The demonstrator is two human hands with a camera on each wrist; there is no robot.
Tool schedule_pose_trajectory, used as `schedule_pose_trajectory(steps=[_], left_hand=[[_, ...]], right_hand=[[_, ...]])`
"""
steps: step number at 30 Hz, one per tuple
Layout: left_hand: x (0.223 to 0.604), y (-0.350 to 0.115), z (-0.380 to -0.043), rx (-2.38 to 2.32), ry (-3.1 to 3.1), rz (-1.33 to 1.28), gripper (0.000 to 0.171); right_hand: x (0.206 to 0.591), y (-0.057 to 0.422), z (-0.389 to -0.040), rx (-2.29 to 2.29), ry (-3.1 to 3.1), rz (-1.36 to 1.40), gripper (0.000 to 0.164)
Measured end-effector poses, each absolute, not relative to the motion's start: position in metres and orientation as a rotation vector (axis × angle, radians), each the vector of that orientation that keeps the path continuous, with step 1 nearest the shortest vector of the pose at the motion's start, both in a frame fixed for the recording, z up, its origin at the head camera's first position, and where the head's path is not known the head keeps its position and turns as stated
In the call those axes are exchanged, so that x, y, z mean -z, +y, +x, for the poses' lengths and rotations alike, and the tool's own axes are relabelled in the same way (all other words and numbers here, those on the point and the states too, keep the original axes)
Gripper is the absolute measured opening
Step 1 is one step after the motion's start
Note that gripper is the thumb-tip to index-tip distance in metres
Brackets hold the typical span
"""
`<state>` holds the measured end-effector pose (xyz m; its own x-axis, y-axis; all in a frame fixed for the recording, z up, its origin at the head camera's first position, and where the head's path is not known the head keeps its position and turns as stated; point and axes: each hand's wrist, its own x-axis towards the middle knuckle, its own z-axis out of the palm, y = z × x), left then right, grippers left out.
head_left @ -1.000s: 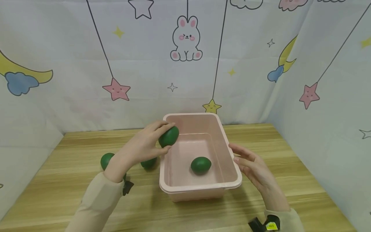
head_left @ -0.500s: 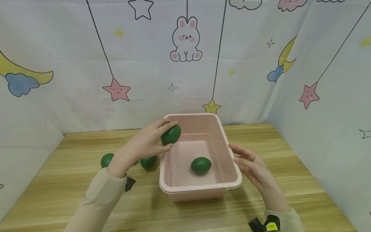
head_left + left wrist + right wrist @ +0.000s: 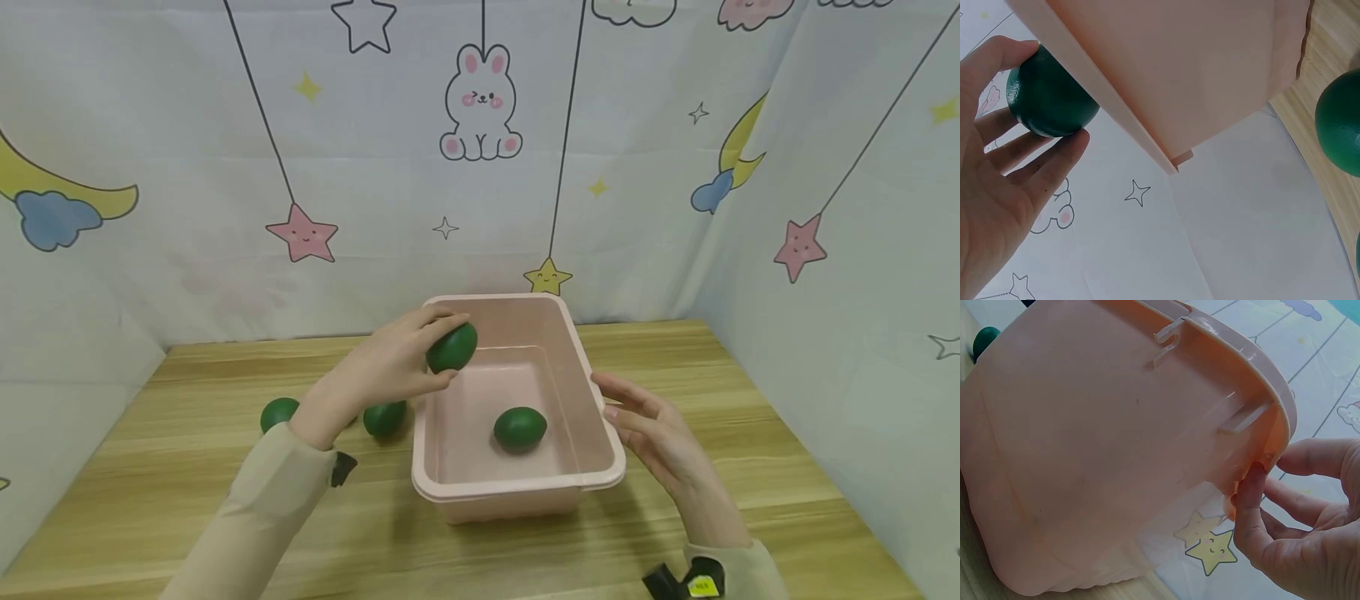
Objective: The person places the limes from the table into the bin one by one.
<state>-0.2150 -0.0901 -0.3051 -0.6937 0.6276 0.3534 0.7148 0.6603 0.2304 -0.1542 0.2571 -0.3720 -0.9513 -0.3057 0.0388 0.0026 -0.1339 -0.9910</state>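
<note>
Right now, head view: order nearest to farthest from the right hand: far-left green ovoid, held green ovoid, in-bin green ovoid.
1. In-bin green ovoid: inside the pink bin.
2. Held green ovoid: in the left hand.
3. Far-left green ovoid: on the table, left.

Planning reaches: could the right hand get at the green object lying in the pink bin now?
Probably yes: the pink bin is open above and nothing covers the green object inside. The right hand holds the bin's rim, though, so it likely must let go first.
</note>
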Motion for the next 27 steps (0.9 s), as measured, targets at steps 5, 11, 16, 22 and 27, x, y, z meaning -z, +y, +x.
schedule_pose_trajectory(steps=[5,11,16,22,27], left_hand=[[0.304,-0.088,-0.216,0.51,-2.656,-1.087,0.065],[0.302,-0.083,-0.218,0.477,-2.729,-1.081,0.066],[0.302,-0.078,-0.22,0.429,-2.738,-1.116,0.066],[0.302,-0.071,-0.223,0.375,-2.752,-1.174,0.065],[0.302,-0.067,-0.225,0.34,-2.796,-1.188,0.065]], right_hand=[[0.372,0.257,-0.154,2.196,1.914,-0.342,0.046],[0.372,0.257,-0.154,2.202,1.907,-0.353,0.045],[0.372,0.257,-0.154,2.2,1.909,-0.344,0.046],[0.372,0.257,-0.154,2.195,1.91,-0.339,0.046],[0.372,0.257,-0.154,2.19,1.907,-0.34,0.046]])
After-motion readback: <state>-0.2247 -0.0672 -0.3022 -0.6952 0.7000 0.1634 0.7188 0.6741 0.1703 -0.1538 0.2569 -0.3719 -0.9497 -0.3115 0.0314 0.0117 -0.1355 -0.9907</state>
